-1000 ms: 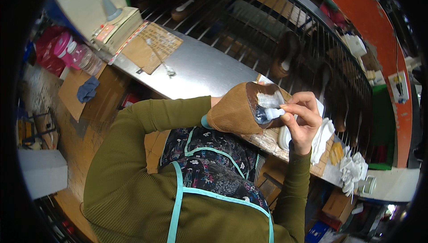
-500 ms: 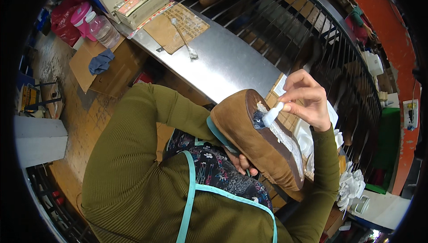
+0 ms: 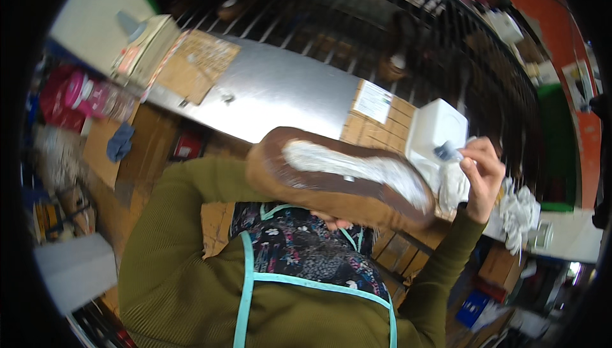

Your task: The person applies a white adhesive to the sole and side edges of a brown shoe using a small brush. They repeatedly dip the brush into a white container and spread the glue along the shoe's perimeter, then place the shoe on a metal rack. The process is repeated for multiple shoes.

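Observation:
A brown suede shoe (image 3: 338,202) lies across my lap area with its underside turned up. That underside has a dark brown border around a long white middle strip. My left hand (image 3: 333,222) supports the shoe from below; only a few fingers show, and the rest is hidden by it. Off to the right of the toe, my right hand (image 3: 486,172) pinches a small brush (image 3: 450,151) with a pale handle and a dark bluish head. The brush is apart from the shoe, beside a white square plastic container (image 3: 440,125). The moving shoe is slightly blurred.
A metal worktop (image 3: 274,86) carries cardboard (image 3: 197,70) on its left and a slatted tan board with a paper sheet (image 3: 373,100) on its right. Dark rack bars run behind it. White crumpled gloves (image 3: 516,214) hang at right; a cardboard box (image 3: 153,137) stands at left.
The brush has left the shoe and moved right toward the white container. The shoe has turned to lie more crosswise, its white strip more fully in view. The whole view has shifted.

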`<state>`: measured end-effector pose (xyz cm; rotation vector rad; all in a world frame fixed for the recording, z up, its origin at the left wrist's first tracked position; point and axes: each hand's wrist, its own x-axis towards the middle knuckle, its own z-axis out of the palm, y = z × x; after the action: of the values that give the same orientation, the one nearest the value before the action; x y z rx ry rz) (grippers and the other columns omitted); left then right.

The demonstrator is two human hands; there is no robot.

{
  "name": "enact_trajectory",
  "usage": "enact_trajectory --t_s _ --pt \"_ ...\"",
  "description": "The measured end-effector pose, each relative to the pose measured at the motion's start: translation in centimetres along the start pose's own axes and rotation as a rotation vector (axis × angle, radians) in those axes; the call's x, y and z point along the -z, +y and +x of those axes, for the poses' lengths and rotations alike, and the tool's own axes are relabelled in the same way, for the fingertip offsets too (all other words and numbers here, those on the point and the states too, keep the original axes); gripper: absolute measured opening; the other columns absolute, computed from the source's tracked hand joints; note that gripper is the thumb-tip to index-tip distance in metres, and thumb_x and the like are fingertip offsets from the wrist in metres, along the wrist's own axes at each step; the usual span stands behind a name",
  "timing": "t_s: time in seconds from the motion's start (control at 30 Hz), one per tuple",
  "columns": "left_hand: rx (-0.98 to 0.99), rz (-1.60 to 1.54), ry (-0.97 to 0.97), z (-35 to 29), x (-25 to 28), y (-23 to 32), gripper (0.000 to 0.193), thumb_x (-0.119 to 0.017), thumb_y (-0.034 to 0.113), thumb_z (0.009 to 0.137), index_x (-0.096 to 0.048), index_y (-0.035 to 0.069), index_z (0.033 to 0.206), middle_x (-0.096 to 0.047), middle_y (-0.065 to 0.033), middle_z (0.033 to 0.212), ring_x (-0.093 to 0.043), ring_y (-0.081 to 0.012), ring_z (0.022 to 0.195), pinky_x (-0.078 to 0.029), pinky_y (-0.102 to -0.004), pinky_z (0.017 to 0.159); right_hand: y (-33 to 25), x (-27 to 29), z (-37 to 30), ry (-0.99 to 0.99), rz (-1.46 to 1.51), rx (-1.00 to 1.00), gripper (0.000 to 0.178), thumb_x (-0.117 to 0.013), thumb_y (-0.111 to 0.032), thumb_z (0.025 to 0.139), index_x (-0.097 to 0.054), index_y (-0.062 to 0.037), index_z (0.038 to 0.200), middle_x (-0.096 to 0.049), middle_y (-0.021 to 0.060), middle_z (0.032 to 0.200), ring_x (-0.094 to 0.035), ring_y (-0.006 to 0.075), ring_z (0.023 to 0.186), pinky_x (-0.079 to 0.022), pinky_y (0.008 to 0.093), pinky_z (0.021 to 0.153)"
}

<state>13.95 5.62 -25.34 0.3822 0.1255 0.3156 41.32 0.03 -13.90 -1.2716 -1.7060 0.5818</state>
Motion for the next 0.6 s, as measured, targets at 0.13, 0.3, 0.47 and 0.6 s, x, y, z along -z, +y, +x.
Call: enact_trajectory --t_s 0.13,0.3,0.47,0.6 --pt "-0.211 0.114 0.148 1.9 1.7 1.4 0.088 -0.057 0.068 0.079 -0.041 0.001 0.135 -0.055 -0.0197 0.124 -0.058 -0.0275 0.112 -0.05 -0.0439 0.095 3.0 1.4 -9.6 0.333 -0.233 -0.27 0.009 -0.069 -0.002 0.079 -0.071 0.002 0.086 -0.061 0.0061 0.076 -0.055 0.0137 0.074 -0.041 0.025 0.067" --pt "-0.402 0.173 0.233 5.7 4.4 4.0 0.09 -0.057 0.07 0.077 -0.042 0.002 0.135 -0.054 -0.0186 0.125 -0.057 -0.0269 0.113 -0.05 -0.0434 0.096 5.2 -2.7 -13.3 0.398 -0.896 -0.36 0.009 -0.075 -0.019 0.077 -0.073 -0.0123 0.081 -0.059 -0.0027 0.074 -0.047 0.011 0.053 -0.03 0.0304 0.067" --pt "-0.404 0.179 0.222 8.5 7.0 5.1 0.091 -0.057 0.071 0.076 -0.043 0.004 0.135 -0.054 -0.0175 0.126 -0.056 -0.0264 0.115 -0.049 -0.043 0.097 6.7 -3.0 -12.1 0.389 -1.07 -0.15 0.008 -0.074 -0.021 0.077 -0.072 -0.0151 0.082 -0.056 -0.0025 0.074 -0.05 0.0144 0.062 -0.027 0.0329 0.07" --pt "-0.335 0.221 0.213 9.3 8.2 4.9 0.09 -0.054 0.075 0.075 -0.045 0.01 0.135 -0.053 -0.0112 0.131 -0.053 -0.022 0.117 -0.044 -0.039 0.102 6.3 -1.8 -12.2 0.277 -1.007 -0.256 0.009 -0.07 -0.022 0.082 -0.07 -0.0133 0.079 -0.051 0.0004 0.065 -0.048 0.0143 0.058 -0.028 0.0324 0.068"
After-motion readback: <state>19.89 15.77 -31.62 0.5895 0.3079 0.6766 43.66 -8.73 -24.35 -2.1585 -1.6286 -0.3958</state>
